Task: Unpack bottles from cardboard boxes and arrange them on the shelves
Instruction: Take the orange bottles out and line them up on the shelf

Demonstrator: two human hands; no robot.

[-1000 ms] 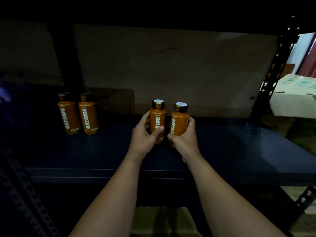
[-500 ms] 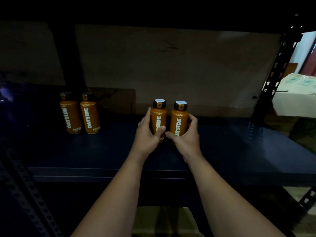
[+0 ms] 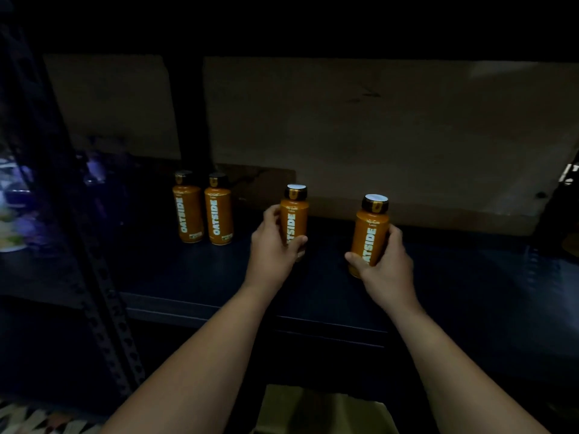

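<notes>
Each hand (image 3: 272, 245) (image 3: 387, 267) covering its bottle's (image 3: 294, 214) (image 3: 371, 233) base

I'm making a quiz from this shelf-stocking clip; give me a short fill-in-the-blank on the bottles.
1. Bottles visible on the shelf, held ones included: ____.
2. Each bottle's label reads ____.
3. The left hand holds ____ bottle.
4. The right hand's bottle has a cap top coloured ____.

Missing words: four; OATSIDE; one; white

I take this for a dim stockroom: a dark metal shelf (image 3: 163, 270) on a perforated slotted upright (image 3: 103, 296), cardboard sheets (image 3: 376, 133) lining its back, and identical orange OATSIDE bottles (image 3: 203, 208) lined up like stock.
</notes>
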